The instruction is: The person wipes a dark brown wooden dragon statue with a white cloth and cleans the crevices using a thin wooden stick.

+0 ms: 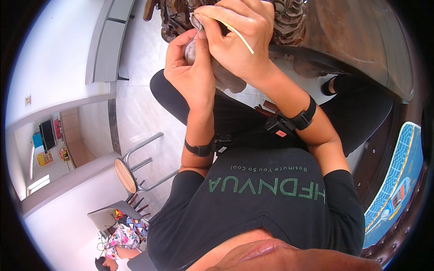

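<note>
My left hand (191,64) pinches a soft-looking grey piece (191,52) between thumb and fingers; whether it is cloth or clay I cannot tell. Its upper edge (196,23) stands up as a thin folded flap. In my right hand (240,34) is a thin pale yellow stick (244,40), which slants across the back of the fingers. The thumb and forefinger of that hand meet at the grey flap, and the stick's far end is hidden there. Below both hands a grey-brown lump (230,79) shows; I cannot tell if it belongs to the same piece.
Dark carved wood (288,22) adjoins a polished wooden tabletop (356,34) ahead and right. A round-seated metal-legged stool (125,175) lies within view at left. A seated person (123,237) is at lower left. A blue patterned mat (390,203) lies on the dark studded seat at right.
</note>
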{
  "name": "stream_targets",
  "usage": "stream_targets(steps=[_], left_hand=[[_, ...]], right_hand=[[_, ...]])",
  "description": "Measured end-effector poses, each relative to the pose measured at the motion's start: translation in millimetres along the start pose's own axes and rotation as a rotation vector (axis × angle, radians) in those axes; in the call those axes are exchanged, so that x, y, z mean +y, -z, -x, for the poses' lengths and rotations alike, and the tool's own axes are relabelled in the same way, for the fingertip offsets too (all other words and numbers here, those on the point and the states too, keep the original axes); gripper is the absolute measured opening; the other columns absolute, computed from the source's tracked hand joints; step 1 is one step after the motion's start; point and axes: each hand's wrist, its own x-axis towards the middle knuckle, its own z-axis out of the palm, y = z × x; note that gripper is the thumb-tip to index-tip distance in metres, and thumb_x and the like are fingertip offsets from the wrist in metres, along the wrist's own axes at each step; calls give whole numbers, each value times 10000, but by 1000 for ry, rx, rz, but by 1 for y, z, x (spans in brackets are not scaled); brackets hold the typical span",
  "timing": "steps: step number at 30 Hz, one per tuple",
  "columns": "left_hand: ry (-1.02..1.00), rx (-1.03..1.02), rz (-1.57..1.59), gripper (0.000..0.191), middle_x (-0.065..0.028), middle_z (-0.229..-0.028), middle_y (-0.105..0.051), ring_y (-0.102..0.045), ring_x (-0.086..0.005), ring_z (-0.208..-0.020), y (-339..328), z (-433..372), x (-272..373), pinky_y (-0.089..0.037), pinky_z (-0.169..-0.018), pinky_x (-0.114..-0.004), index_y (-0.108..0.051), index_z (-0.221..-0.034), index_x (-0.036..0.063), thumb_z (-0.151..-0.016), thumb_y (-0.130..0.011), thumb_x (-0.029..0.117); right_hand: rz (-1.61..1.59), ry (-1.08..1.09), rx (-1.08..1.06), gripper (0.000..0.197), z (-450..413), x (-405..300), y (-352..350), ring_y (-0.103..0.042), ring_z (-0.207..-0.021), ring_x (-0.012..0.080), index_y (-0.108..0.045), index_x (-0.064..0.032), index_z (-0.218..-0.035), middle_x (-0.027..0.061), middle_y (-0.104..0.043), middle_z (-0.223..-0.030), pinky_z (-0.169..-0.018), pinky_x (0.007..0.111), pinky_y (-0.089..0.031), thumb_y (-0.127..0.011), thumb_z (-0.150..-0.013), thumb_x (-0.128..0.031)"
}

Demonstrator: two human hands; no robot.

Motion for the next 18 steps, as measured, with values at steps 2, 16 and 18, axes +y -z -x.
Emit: stream_targets(steps=[2, 16, 18], left_hand=[[6, -3, -6, 158, -13, -895, -701, -612, -48, -765, 0, 0, -1, -506, -691, -196, -713, -1045, -14, -952, -766, 102], [22, -16, -49, 158, -47, -986, -715, -642, -72, -851, 15, 8, -3, -524, -764, -213, -693, -1069, -33, -969, -738, 81], [50, -27, -34, 150, -93, -1012, -713, -660, -113, -876, 14, 8, 2, -537, -767, -238, -680, -1077, -55, -969, -715, 43]], right_hand=[[51, 38, 4, 60, 0, 0, 0, -563, -735, 201, -742, -114, -796, -20, -614, -700, -689, 375, -376, -766, -771, -65], [-1, 36, 31, 70, 23, 4, -4, -563, -775, 167, -765, -167, -757, -73, -629, -686, -739, 367, -351, -789, -709, -123], [-7, 41, 36, 64, 15, 0, -1, -560, -750, 183, -751, -140, -782, -45, -617, -691, -716, 372, -363, -777, -746, -94]])
